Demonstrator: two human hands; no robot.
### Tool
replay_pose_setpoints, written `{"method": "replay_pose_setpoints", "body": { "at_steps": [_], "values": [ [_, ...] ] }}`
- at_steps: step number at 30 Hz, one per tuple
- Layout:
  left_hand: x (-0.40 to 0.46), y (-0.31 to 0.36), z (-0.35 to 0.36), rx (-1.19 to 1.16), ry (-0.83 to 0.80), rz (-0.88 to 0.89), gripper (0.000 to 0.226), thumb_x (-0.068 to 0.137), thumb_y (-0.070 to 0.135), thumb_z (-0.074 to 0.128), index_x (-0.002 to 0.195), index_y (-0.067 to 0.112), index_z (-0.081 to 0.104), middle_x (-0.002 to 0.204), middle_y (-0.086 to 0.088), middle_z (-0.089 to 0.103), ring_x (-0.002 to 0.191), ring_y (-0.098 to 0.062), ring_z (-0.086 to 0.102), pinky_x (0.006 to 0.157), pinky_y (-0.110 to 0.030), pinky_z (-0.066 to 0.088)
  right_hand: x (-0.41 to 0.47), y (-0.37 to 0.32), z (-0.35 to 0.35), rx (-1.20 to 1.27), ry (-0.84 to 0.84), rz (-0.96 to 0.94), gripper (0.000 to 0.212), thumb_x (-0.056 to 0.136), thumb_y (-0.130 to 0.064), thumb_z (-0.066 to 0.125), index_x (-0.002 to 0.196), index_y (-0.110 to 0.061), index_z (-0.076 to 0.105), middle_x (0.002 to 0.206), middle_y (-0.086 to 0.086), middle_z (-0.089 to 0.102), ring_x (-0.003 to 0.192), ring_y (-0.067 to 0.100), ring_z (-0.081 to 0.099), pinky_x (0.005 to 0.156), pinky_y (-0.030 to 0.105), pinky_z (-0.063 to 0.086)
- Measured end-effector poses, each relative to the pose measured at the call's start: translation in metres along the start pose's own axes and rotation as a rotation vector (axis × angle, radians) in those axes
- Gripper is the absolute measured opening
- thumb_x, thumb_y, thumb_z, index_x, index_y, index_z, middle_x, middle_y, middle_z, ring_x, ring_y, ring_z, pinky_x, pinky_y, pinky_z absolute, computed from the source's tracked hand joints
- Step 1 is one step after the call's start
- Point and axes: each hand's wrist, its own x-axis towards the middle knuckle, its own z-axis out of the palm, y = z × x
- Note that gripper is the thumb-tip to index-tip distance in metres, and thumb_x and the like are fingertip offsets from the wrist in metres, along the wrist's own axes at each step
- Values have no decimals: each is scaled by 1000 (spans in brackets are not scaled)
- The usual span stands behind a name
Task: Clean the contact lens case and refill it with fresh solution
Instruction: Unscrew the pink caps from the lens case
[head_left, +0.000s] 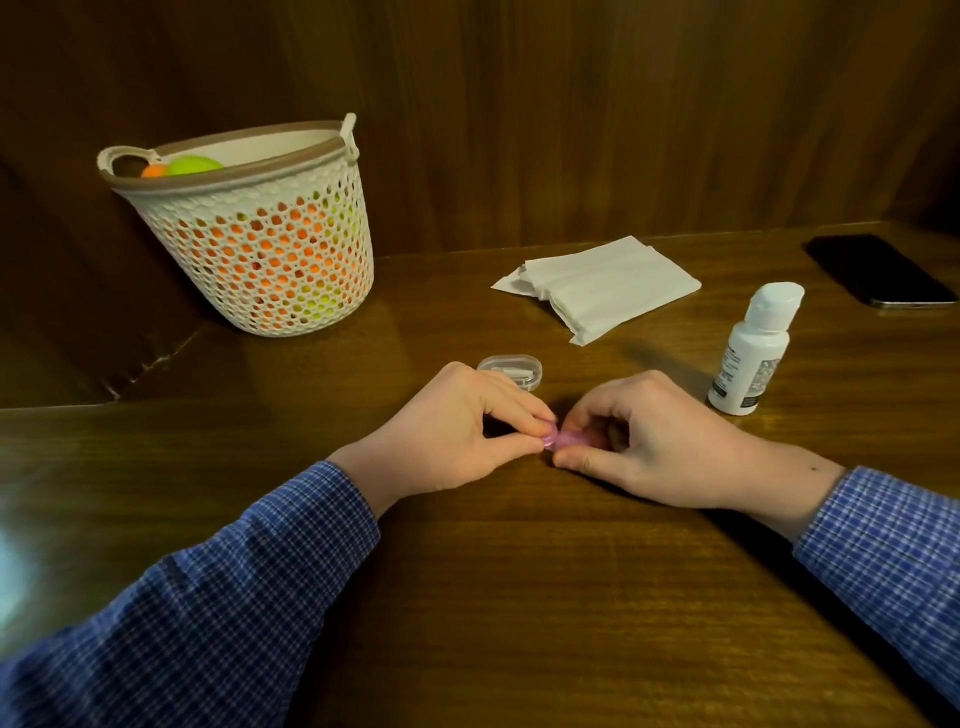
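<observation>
Lens case (727, 440): small, pink-purple, mostly hidden by fingers; held just above or on the table (519, 597), near the middle of its width and toward the near side. Whether its caps are on cannot be told.

Left hand (457, 436): thumb and curled fingers pinch the left end of the lens case. Blue checked sleeve to the wrist.

Right hand (654, 441): thumb and curled fingers clamp the right end of the lens case. Same checked sleeve.

Solution bottle (750, 353): white, printed label, white cap on; upright, right of the right hand, near it but apart.

Clear plastic box (511, 370): small, oval, with white pieces inside; just behind the left hand.

Tissues (602, 286): white folded stack, toward the table's far edge, right of centre.

Phone (878, 270): dark, flat, at the far right corner.

Basket (260, 244): white openwork with a brown rim and two handles, tilted, holding orange and green items; at the far left edge against the wood panelling.
</observation>
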Motion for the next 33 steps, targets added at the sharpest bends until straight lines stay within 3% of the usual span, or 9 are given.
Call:
{"method": "replay_pose_setpoints", "body": {
  "at_steps": [5, 10, 16, 24, 33],
  "values": [
    [-5, 4, 1, 57, 12, 13, 17, 86, 22, 82, 103, 23, 83, 100, 13, 78, 98, 4, 69, 90, -13, 54, 0, 2, 0, -32, 10, 67, 27, 81, -59, 71, 95, -36, 73, 75, -15, 68, 77, 0, 63, 56, 18, 52],
    [-7, 7, 2, 42, 7, 16, 11, 85, 24, 82, 96, 22, 83, 91, 10, 76, 91, -7, 71, 80, -26, 58, -1, 4, 0, 29, 60, 136, 28, 76, -62, 76, 88, -37, 69, 72, -16, 66, 73, -4, 63, 52, 13, 47],
    [-6, 7, -1, 14, -30, 17, 11, 87, 22, 81, 98, 21, 82, 94, 11, 77, 94, -6, 71, 83, -25, 58, 0, 3, 1, 57, 47, 137, 22, 78, -58, 75, 83, -36, 73, 73, -14, 69, 74, 2, 64, 55, 14, 49],
    [-6, 8, -3, -5, -48, 10, 12, 88, 21, 80, 99, 21, 82, 95, 11, 78, 95, -4, 72, 84, -27, 59, -1, 3, -2, 66, -23, 101, 16, 84, -47, 75, 93, -34, 75, 80, -12, 70, 74, 5, 63, 59, 23, 53],
    [-6, 8, -5, -12, -63, 1, 14, 87, 22, 81, 101, 21, 82, 98, 10, 78, 97, -5, 72, 84, -28, 59, -1, 2, -8, 30, -116, 46, 15, 90, -40, 72, 104, -33, 73, 88, -15, 69, 81, 3, 63, 63, 17, 51]
  ]
}}
